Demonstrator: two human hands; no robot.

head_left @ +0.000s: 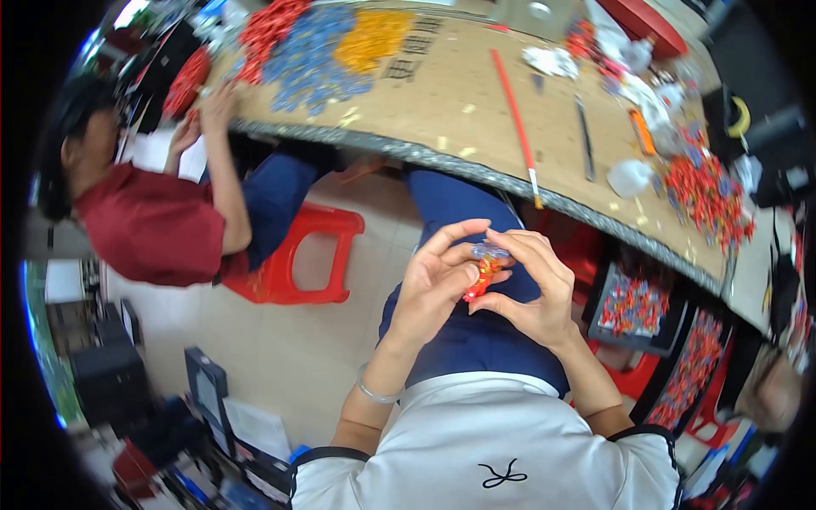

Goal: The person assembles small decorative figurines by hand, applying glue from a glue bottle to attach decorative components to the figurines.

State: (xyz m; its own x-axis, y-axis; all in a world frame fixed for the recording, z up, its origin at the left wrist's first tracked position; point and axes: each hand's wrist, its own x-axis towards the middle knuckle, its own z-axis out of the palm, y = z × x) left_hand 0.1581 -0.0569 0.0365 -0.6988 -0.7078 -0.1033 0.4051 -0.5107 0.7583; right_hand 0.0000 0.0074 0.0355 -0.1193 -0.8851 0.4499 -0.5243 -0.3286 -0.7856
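Both hands meet above the person's lap, below the desk (476,93) edge. The left hand (433,285) and right hand (531,289) each have their grip clamped on one small red-orange piece (481,279) topped with a clear blue bit (details too small to tell). Another person's hand (217,106) rests by the blue pile (310,59).

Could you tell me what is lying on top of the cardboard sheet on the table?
On the cardboard sheet lie red, blue and yellow piles of small pieces and a long red stick. The tabletop beneath is covered.
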